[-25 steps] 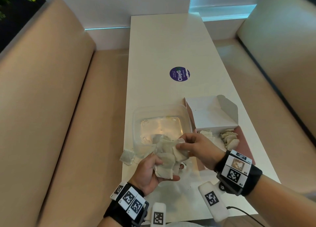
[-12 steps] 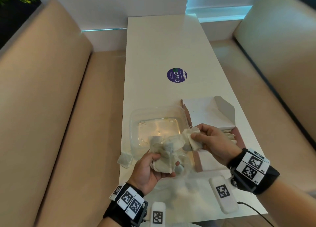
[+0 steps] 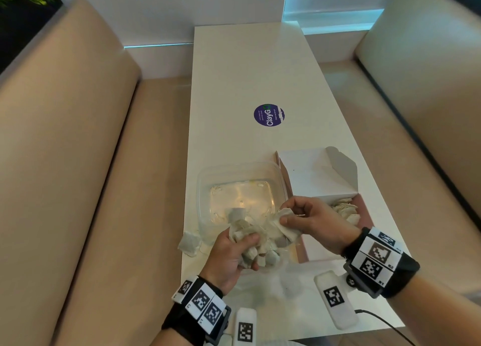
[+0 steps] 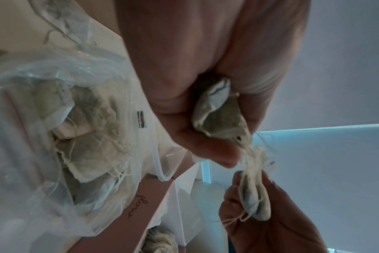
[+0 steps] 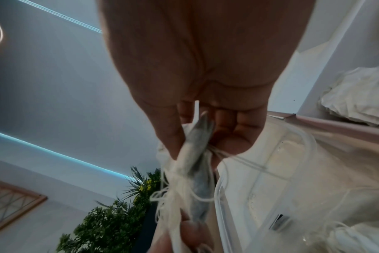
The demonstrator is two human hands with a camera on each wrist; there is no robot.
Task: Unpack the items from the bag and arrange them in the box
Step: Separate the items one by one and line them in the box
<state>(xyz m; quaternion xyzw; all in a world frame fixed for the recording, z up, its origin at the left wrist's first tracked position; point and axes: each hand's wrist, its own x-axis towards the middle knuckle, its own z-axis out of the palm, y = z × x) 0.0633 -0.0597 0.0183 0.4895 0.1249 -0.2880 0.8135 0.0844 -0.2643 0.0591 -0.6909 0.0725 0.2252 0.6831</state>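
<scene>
My left hand [image 3: 247,252] grips a clump of pale tea bags [image 3: 250,231] over the near edge of a clear plastic tub [image 3: 205,189]. My right hand [image 3: 285,215] pinches one tea bag [image 3: 289,231] at the clump's right side; tangled strings [image 4: 253,154] still join it to the clump. In the left wrist view a tea bag [image 4: 221,118] sits under my thumb. The pink box [image 3: 364,215] with its white lid [image 3: 317,174] up stands to the right and holds several tea bags [image 3: 343,210]. The clear plastic bag [image 4: 76,137] with more tea bags lies at the near table edge.
One loose tea bag [image 3: 188,243] lies on the white table [image 3: 247,72] left of the tub. A purple round sticker [image 3: 269,115] is farther back. Two white marker blocks [image 3: 335,301] and a cable lie at the near edge. Beige benches flank the table.
My right hand has drawn one tea bag out of the clump and a little to the right. The left hand keeps its hold on the clump.
</scene>
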